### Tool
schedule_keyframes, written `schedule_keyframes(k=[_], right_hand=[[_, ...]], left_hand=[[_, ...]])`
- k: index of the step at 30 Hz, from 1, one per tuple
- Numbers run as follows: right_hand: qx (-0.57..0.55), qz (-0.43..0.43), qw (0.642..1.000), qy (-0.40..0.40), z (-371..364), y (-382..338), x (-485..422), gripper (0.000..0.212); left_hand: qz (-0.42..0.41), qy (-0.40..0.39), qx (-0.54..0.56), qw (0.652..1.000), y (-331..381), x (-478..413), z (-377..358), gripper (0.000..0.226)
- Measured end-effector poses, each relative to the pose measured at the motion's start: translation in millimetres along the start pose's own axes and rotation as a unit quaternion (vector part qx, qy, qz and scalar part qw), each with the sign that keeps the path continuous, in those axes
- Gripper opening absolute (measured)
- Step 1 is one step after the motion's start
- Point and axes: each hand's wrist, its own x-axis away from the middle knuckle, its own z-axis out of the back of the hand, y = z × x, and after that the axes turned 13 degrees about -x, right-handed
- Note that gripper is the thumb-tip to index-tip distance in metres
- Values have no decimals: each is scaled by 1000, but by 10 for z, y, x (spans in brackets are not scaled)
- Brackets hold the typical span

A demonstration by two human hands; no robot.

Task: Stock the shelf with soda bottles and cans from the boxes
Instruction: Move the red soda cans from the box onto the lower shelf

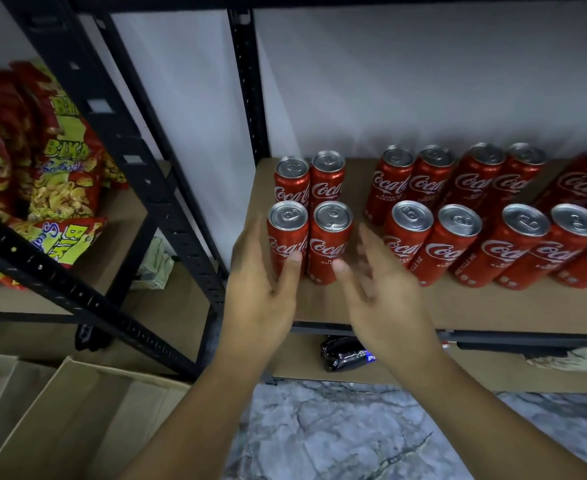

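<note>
Two front cans (pixel 309 244) stand upright, side by side, at the shelf's (pixel 423 306) left end, directly between the hands. The left hand (pixel 261 289) is nearer, fingers fairly straight, thumb touching its can. The right hand (pixel 378 289), blurred and spread wide, holds nothing. The box (pixel 77 410) lies low left.

Glossy red metal cans (pixel 330 242), matt brown shelf board (pixel 423 306), black metal frame (pixel 247 81)

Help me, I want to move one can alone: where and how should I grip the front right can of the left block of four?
Take the front right can round its middle, from the front and right. It stands upright with an open gap on its right, while other cans crowd its left and back.
</note>
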Motion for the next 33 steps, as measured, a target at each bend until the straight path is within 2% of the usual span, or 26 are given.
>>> schedule_keyframes(k=[4, 6, 11, 15, 17, 25, 33], right_hand=[[35, 70, 997, -4, 289, -502, -359, 39], [87, 59, 994, -42, 375, -607, -699, 37], [202, -67, 962, -174, 380, -609, -1442, 61], [235, -86, 940, -233, 236, -517, -1721, 75], [243, -92, 933, -250, 173, -427, -1798, 75], [215, -31, 952, -217, 156, -202, -1858, 45], [203, -20, 954, -221, 177, -106, -1864, 42]], left_hand=[[-78, 36, -24, 996, 468, -228, 201, 48], [-50, 26, -75, 996, 598, -500, 228, 46], [71, -101, -184, 975, 668, -1216, 203, 61], [81, -205, -268, 938, 547, -1501, 116, 71], [71, -230, -288, 927, 507, -1568, 78, 72], [42, -185, -272, 944, 356, -1674, -24, 54], [19, -188, -282, 941, 359, -1684, -28, 50]])
